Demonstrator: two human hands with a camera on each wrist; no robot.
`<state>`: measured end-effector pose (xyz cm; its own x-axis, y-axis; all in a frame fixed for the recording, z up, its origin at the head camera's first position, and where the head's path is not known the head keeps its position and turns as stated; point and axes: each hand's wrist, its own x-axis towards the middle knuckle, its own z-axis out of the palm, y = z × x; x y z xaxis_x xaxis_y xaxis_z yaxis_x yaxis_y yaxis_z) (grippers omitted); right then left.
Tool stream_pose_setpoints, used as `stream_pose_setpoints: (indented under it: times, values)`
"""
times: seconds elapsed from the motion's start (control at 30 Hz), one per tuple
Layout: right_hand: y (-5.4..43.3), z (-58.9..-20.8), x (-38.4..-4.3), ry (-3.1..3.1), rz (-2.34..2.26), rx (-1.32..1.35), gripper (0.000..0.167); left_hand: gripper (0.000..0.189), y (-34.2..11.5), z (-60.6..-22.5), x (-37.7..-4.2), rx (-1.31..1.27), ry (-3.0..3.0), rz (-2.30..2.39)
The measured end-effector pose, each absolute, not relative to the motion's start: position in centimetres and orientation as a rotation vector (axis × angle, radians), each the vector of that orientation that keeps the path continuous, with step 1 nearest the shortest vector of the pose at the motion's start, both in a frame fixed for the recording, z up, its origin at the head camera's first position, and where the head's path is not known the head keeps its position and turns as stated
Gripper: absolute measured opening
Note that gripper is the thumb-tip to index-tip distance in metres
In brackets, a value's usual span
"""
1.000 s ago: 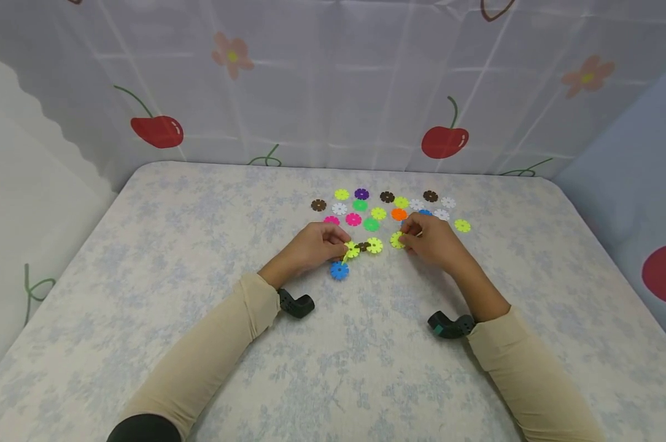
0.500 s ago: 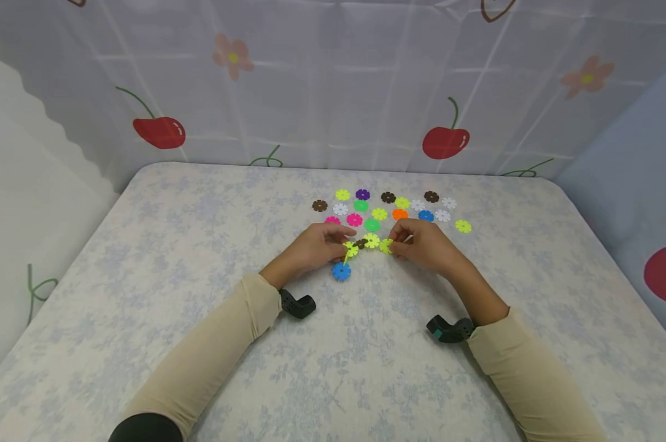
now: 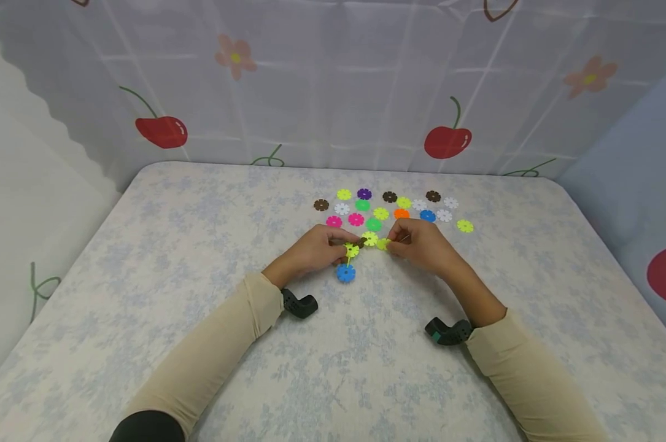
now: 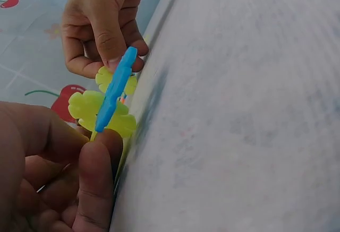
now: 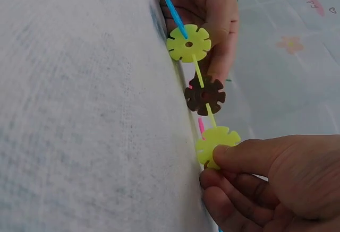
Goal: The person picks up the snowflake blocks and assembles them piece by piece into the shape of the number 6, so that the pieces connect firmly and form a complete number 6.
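Observation:
A chain of notched flower-shaped plastic discs hangs between the hands: a blue disc (image 3: 346, 273), several yellow discs, and a brown disc (image 5: 205, 95) between two yellow ones. My left hand (image 3: 313, 253) pinches a yellow disc (image 3: 352, 250) of this chain between thumb and fingers. My right hand (image 3: 421, 244) pinches another yellow disc (image 5: 217, 143) by its rim, at the chain's right end. It meets the end yellow disc (image 3: 370, 239) edge to face; whether the slots are engaged I cannot tell. Fingers cover part of both pinched discs.
Behind the hands, loose discs lie flat on the patterned tablecloth (image 3: 333, 368), among them a purple disc (image 3: 364, 194), an orange disc (image 3: 401, 213), a pink disc (image 3: 356, 219) and a yellow disc (image 3: 465, 226). A printed curtain (image 3: 333, 86) hangs along the far edge.
My right hand has moved left with its yellow disc, from apart to touching the chain's end. That disc has turned. The left hand stays nearly in place.

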<state>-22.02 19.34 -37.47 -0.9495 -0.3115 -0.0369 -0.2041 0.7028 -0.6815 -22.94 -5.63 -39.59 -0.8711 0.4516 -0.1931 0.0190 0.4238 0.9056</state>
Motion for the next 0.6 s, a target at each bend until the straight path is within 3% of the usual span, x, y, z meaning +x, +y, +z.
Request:
stream_pose_setpoints:
  times: [0.6]
  values:
    - [19.04,-37.83,-22.39,2.831,-1.036,-0.416,0.006,0.018,-5.22,-40.23,-23.1,0.53,2.398,1.464]
